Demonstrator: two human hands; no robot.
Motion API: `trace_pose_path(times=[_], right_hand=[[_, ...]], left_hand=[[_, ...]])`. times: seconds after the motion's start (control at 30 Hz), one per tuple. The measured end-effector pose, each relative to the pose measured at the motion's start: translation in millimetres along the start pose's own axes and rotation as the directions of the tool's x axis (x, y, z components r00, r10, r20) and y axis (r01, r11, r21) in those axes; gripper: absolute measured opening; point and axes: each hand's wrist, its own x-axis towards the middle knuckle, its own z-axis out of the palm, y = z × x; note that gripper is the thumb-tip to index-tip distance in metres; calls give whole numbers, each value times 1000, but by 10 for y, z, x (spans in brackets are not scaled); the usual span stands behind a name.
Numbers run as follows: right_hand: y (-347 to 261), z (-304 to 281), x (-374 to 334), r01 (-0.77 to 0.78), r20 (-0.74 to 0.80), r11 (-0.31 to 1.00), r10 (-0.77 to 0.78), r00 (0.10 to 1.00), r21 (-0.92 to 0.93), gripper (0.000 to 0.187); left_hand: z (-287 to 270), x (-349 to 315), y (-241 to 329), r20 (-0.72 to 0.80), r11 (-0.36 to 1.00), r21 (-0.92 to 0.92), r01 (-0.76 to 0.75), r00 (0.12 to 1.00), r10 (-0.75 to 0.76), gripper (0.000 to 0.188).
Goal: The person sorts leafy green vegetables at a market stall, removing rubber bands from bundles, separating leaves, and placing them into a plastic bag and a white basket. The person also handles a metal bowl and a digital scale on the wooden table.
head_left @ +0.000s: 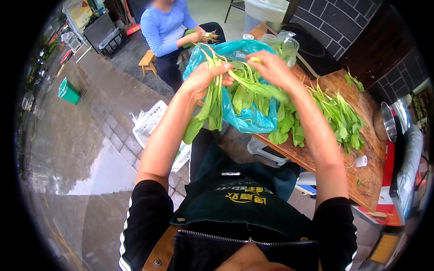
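Note:
My left hand (209, 76) is closed round several stalks of leafy greens (212, 104), their roots pointing up and their leaves hanging down. Another leafy stalk (253, 85) stretches from beside its fingers toward my right wrist, its leafy end blurred. My right hand (272, 68) is closed, with a short pale green piece of stem (256, 59) at its fingertips. Below both hands, a blue-green plastic bag (248, 124) lies spread with more greens in it. A heap of greens (337, 117) rests to the right on the wooden table (373, 158).
A seated person (165, 27) across from me holds greens too. At the table's right edge stands a metal bowl (385, 122). A white plastic basket (151, 119) is at the lower left, a small wooden stool (147, 61) beyond it. A green bin (69, 91) stands farther left.

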Motion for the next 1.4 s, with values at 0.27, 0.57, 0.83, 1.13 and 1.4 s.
trace_pose_path(times=[0.27, 0.57, 0.83, 1.13, 1.4], right_hand=[[-667, 131, -538, -88, 193, 977, 50, 980, 193, 21], [-643, 125, -824, 266, 39, 962, -268, 962, 53, 12], [842, 510, 194, -445, 180, 893, 429, 885, 61, 33], [691, 327, 418, -553, 426, 677, 369, 826, 486, 20], [150, -425, 424, -240, 108, 650, 237, 965, 721, 20]], left_hand=[[295, -465, -355, -106, 850, 460, -255, 935, 338, 15], [370, -619, -501, -156, 959, -282, 1, 987, -47, 22], [87, -189, 15, -177, 999, 13, -53, 983, 54, 31], [-116, 145, 15, -217, 998, -23, -60, 975, 54, 54], [123, 504, 221, -162, 990, 38, -138, 976, 142, 61]])
